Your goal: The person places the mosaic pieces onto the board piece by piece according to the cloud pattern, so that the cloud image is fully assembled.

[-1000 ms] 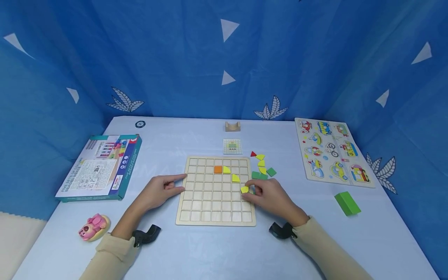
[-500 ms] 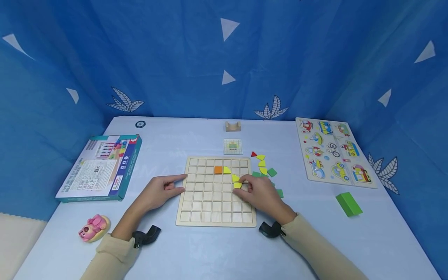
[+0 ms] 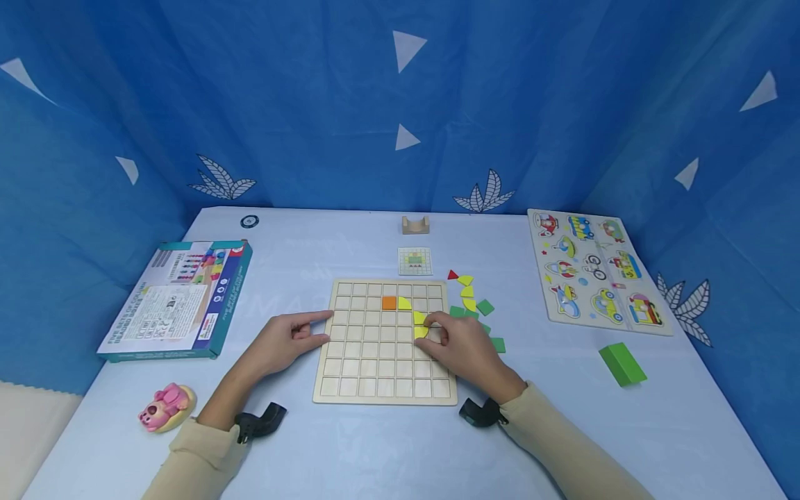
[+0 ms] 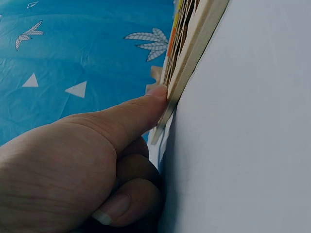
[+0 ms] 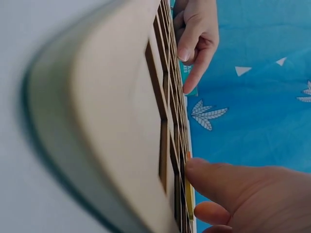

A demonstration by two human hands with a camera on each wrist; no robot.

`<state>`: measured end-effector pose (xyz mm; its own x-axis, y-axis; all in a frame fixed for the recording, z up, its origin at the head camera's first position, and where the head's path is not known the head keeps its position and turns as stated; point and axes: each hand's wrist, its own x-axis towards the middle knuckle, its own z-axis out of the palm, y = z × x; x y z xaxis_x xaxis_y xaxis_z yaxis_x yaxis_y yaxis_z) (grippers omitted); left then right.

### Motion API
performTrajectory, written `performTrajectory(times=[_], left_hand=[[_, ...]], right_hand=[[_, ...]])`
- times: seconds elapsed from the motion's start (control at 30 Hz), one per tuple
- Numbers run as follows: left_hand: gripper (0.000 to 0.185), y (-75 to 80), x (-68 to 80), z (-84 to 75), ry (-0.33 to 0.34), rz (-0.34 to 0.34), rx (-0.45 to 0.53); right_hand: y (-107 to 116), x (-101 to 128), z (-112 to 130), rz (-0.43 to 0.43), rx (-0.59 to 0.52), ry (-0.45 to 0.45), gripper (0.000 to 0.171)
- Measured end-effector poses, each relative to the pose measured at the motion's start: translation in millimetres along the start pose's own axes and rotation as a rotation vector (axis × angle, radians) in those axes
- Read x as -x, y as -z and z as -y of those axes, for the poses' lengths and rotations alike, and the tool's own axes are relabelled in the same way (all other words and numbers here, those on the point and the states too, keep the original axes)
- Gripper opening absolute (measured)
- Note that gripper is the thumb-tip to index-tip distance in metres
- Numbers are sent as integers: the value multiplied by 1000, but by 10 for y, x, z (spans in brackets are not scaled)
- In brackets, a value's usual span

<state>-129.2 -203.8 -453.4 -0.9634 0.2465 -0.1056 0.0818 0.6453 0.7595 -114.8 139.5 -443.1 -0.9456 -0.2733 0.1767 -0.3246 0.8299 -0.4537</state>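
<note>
A wooden grid board (image 3: 370, 368) lies flat on the table. My left hand (image 3: 281, 342) touches its left edge with thumb and index finger; in the left wrist view the thumb (image 4: 131, 119) meets the board's side while other fingers are curled. My right hand (image 3: 465, 347) pinches a yellow quarter-circle tile (image 3: 420, 332) at a cell right of the board's middle. Directly above it sits another yellow quarter-circle (image 3: 419, 318). Farther up are a third yellow one (image 3: 405, 303) and an orange square tile (image 3: 389, 303). Whether the pinched tile lies fully in its cell, I cannot tell.
Right of the board lie yellow tiles (image 3: 467, 292), a red triangle (image 3: 453, 275) and several green squares (image 3: 485, 307), some partly hidden. A pattern card (image 3: 415, 261) and wooden holder (image 3: 415, 225) stand behind. Outward are a box (image 3: 175, 302), pink figurine (image 3: 165, 407), green block (image 3: 622, 364) and picture puzzle (image 3: 581, 271).
My right hand has moved left across the board, bringing the yellow quarter-circle below the other one, then shifted it slightly left. Green tiles beside the hand came into sight. My left hand stays put.
</note>
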Motion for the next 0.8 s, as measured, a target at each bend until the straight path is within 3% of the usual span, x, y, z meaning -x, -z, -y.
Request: performTrajectory(times=[0.63, 0.8], left_hand=[[44, -7, -6, 1, -10, -10, -5], [44, -3, -7, -8, -12, -10, 1]], right_hand=[[0, -5, -73, 36, -93, -5, 18], [75, -5, -95, 45, -182, -6, 14]])
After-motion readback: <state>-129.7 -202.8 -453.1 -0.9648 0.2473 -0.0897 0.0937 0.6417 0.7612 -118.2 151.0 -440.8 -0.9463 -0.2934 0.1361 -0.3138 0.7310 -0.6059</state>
